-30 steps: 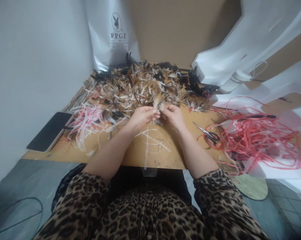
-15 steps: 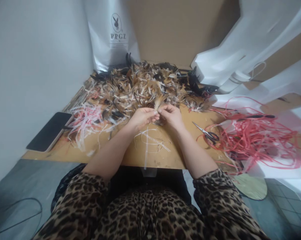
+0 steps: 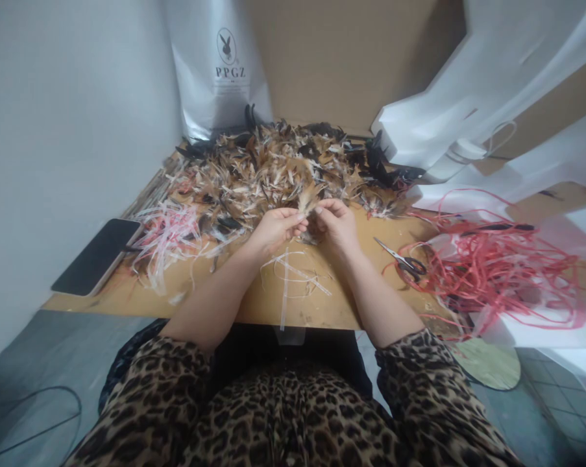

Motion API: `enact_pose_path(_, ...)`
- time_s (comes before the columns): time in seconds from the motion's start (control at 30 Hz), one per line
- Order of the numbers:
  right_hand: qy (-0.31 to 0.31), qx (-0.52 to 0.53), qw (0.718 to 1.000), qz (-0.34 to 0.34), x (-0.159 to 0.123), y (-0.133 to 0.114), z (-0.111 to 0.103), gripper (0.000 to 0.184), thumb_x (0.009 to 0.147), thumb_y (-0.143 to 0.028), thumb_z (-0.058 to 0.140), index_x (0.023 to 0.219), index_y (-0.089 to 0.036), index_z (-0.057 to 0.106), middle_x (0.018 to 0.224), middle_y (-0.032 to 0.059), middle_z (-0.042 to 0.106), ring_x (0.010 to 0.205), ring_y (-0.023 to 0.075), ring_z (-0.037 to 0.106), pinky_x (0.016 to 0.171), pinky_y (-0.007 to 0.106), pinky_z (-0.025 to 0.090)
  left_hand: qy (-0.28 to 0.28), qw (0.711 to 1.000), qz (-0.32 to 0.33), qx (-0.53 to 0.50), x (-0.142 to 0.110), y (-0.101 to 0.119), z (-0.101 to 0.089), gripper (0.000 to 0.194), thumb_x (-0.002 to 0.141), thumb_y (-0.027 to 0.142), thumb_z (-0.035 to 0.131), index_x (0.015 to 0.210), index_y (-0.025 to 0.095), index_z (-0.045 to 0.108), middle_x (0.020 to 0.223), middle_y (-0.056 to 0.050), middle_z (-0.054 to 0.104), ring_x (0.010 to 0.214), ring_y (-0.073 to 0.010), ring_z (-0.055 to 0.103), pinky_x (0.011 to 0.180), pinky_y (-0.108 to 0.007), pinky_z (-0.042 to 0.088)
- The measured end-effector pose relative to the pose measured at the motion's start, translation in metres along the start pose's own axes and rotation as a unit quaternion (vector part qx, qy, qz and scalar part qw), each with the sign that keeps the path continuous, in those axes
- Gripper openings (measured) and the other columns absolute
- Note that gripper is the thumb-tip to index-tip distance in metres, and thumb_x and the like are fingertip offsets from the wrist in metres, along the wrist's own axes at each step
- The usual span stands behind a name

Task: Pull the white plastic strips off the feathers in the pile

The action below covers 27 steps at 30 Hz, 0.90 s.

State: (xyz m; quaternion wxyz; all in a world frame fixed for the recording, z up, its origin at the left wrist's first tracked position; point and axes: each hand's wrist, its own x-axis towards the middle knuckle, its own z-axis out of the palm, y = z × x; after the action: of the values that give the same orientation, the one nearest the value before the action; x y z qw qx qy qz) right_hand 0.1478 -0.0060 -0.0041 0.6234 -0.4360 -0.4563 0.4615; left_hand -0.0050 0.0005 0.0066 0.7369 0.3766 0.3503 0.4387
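Note:
My left hand (image 3: 281, 227) pinches the base of a small tuft of pale and brown feathers (image 3: 309, 196) between thumb and fingers. Close on the right, my right hand (image 3: 335, 224) has its fingertips pressed together at the edge of the same tuft. What those fingertips hold, if anything, is too small to make out. Behind both hands spreads a large pile of brown, white and black feathers (image 3: 268, 162). Below them, thin white strips (image 3: 285, 285) lie on the wooden table (image 3: 244, 305).
Scissors (image 3: 402, 257) lie right of my right arm, beside a tangled heap of red strips (image 3: 501, 272). A phone (image 3: 97, 255) rests at the left edge near pink and white strips (image 3: 169, 233). A white bag (image 3: 219, 91) and a cardboard panel (image 3: 355, 65) stand behind.
My right hand has moved slightly right, away from my left fingertips. The feather tuft stays in my left hand.

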Motion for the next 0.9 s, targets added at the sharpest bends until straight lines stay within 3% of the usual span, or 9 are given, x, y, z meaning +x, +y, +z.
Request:
enact_pose_path(0.17, 0.029, -0.066, 0.993, -0.092, -0.004, -0.008, 0.003, 0.028, 0.069, -0.042, 0.074, 0.082, -0.022, 0.061, 0.070, -0.0028, 0.056, 0.060, 0.0095, 0.047, 0.058, 0.023, 0.041, 0.010, 1.000, 0.010, 0.014, 0.001, 0.000, 0.000, 0.007, 0.078, 0.012, 0.071, 0.075, 0.007, 0.065, 0.066, -0.004, 0.067, 0.052, -0.0045, 0.058, 0.054, -0.016, 0.046)
enact_pose_path(0.37, 0.025, -0.100, 0.987, -0.125, -0.002, -0.001, 0.000, 0.022, 0.072, -0.039, 0.074, 0.078, -0.021, 0.063, 0.076, -0.0011, 0.059, 0.066, 0.0104, 0.050, 0.068, 0.026, 0.044, 0.029, 0.998, 0.015, 0.059, 0.001, -0.001, 0.002, 0.007, 0.078, 0.011, 0.070, 0.075, 0.008, 0.065, 0.064, -0.003, 0.067, 0.051, -0.0052, 0.058, 0.054, -0.017, 0.046)
enact_pose_path(0.67, -0.008, -0.029, 0.998, -0.047, -0.005, -0.003, 0.004, 0.029, 0.071, -0.045, 0.074, 0.076, -0.022, 0.057, 0.054, -0.0068, 0.049, 0.046, 0.0076, 0.038, 0.048, 0.023, 0.031, 0.018, 0.998, -0.003, -0.060, 0.006, 0.001, -0.002, 0.009, 0.083, 0.005, 0.063, 0.073, 0.007, 0.064, 0.063, -0.002, 0.065, 0.050, -0.0023, 0.056, 0.051, -0.012, 0.043)
enact_pose_path(0.9, -0.075, -0.009, 0.997, -0.022, -0.006, -0.009, 0.003, 0.034, 0.066, -0.040, 0.079, 0.091, -0.022, 0.066, 0.065, -0.0050, 0.059, 0.049, 0.0064, 0.045, 0.049, 0.022, 0.037, 0.006, 0.996, -0.030, -0.079, 0.004, 0.004, -0.001, 0.015, 0.085, 0.001, 0.056, 0.074, 0.006, 0.064, 0.061, -0.002, 0.063, 0.047, -0.0013, 0.054, 0.048, -0.010, 0.041)
